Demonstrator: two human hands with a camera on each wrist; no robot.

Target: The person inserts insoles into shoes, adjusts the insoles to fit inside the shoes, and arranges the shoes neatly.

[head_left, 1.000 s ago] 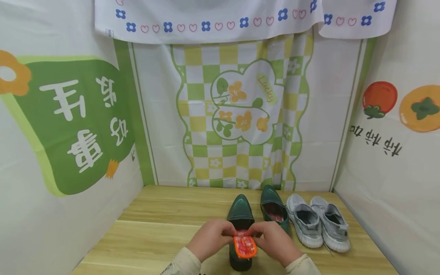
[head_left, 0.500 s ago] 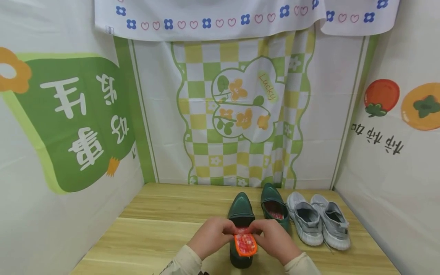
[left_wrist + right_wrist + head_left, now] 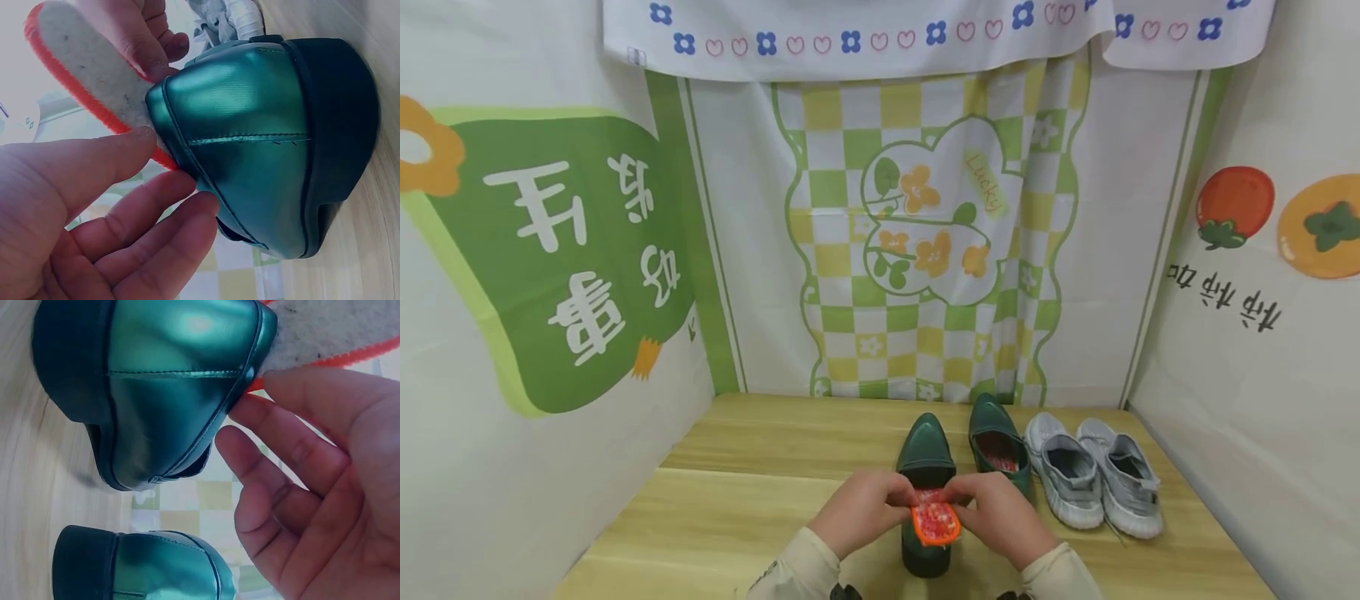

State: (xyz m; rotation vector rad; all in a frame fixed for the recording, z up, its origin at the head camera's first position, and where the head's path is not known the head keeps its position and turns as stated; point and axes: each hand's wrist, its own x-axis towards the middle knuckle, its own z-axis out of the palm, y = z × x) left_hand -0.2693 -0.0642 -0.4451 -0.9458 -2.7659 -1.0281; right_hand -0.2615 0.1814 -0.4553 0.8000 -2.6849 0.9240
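An insole [image 3: 937, 523], red-patterned on top with an orange edge, sticks up out of the heel end of a dark green pointed shoe [image 3: 927, 450]. Its pale, felt-like underside shows in the left wrist view. My left hand [image 3: 867, 510] pinches the insole's left edge between thumb and index finger. On the opposite edge, my right hand [image 3: 998, 512] pinches it the same way, its other fingers loosely bent beside the shoe. The insole's front part is hidden inside the shoe. To the right stands the matching green shoe [image 3: 991, 425], with a red-patterned insole visible inside.
A pair of grey sneakers [image 3: 1067, 479] stands right of the green shoes on the wooden board [image 3: 752, 475]. Printed cloth surrounds the board, with a checked curtain [image 3: 917, 350] at the back and white cloth walls on both sides.
Both hands keep their pinch on the insole, which has gone slightly further forward into the shoe. The whole head view has shifted a little.
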